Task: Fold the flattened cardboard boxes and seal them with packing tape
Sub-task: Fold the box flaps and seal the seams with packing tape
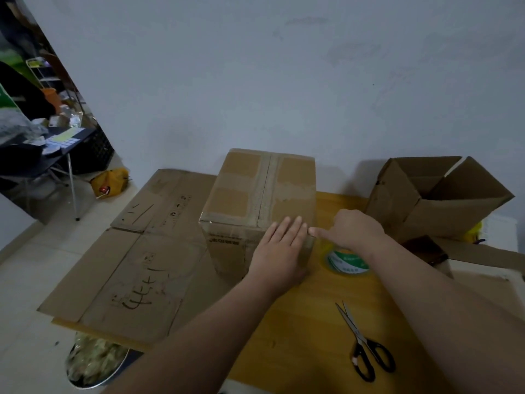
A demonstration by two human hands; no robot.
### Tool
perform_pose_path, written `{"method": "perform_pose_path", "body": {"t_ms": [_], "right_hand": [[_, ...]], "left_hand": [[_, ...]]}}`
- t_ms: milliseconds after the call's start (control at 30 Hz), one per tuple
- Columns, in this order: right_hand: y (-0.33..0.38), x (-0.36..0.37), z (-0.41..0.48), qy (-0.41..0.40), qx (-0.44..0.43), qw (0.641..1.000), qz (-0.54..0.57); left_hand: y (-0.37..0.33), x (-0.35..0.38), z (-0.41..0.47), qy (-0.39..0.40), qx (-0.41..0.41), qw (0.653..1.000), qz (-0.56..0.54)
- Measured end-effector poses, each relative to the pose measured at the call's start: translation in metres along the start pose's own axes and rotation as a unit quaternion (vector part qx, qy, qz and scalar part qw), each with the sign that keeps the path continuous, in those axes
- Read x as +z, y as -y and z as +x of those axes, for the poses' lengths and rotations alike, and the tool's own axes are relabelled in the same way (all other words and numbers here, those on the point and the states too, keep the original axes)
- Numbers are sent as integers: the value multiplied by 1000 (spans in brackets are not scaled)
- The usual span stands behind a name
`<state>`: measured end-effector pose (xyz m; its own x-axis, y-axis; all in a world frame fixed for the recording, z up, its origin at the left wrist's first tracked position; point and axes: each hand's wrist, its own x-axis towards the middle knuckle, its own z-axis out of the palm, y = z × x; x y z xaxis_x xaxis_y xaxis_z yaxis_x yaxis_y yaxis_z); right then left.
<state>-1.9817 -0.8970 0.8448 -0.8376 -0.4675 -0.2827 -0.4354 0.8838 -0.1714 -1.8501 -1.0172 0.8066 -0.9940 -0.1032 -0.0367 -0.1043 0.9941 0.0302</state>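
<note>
i'm on the sealing step: the closed box [258, 200] stands toward the far edge of the surface [298, 322], its left side over the flattened cardboard [136, 265] that covers the surface's left edge. my left hand [279, 251] lies flat on the near face at its upper right, fingers [287, 226] straight and released, pressing the tape end down over the top edge. my right hand [352, 231] has its forefinger out, tip at the box's near right corner edge; the other fingers are curled under and i cannot tell whether they hold anything. the taped seam on top runs from the near edge toward the wall, and i judge that the box's long axis lies the same way, one end facing me. this box looks nearly done. next i'd rub the tape flat round that corner, then turn to the open box [437, 200] at the far right corner, which calls for the tape roll [348, 261] just right of the closed box and the scissors [366, 345] near the near right edge.
</note>
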Motion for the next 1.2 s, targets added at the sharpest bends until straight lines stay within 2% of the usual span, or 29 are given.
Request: {"method": "perform_pose_path", "body": {"t_ms": [100, 300, 400, 467, 500, 533, 567, 600, 667, 700, 767, 833, 933, 1033, 1100, 1200], "right_hand": [[-4, 4, 1, 19, 19, 999, 21], [-7, 5, 5, 39, 7, 999, 4], [-4, 1, 2, 34, -29, 999, -19], [-3, -4, 1, 28, -54, 998, -27], [-3, -6, 1, 26, -64, 997, -21], [-4, -7, 1, 30, -69, 997, -6], [-4, -6, 2, 36, -73, 996, 22], [-5, -3, 2, 44, -75, 994, 59], [-6, 5, -2, 48, -80, 985, 144], [-6, 9, -5, 44, -83, 979, 182], [-8, 16, -15, 31, -86, 965, 247], [-12, 22, -27, 31, -82, 950, 299], [-16, 27, -43, 43, -69, 934, 347], [-17, 32, -56, 61, -56, 920, 384], [-16, 33, -64, 77, -46, 911, 403], [-10, 35, -73, 95, -46, 902, 419]], "left_hand": [[17, 0, -5, -25, 11, 999, 31], [108, -6, -51, -15, -125, 990, 67], [98, -7, -50, -22, -156, 987, 33], [84, -7, -50, -67, -193, 978, -51], [76, -8, -53, -117, -218, 962, -117], [68, -5, -56, -177, -252, 929, -204], [57, -4, -59, -226, -295, 876, -308], [46, -2, -59, -240, -340, 808, -418], [26, 4, -51, -191, -402, 661, -604], [17, 8, -44, -156, -420, 601, -662], [5, 10, -32, -127, -436, 515, -727], [-3, 10, -22, -151, -446, 472, -745], [-9, 7, -15, -199, -454, 451, -742], [-9, 5, -16, -227, -456, 414, -755], [-7, -2, -17, -238, -450, 410, -757], [-3, -15, -17, -247, -429, 427, -757]]}}
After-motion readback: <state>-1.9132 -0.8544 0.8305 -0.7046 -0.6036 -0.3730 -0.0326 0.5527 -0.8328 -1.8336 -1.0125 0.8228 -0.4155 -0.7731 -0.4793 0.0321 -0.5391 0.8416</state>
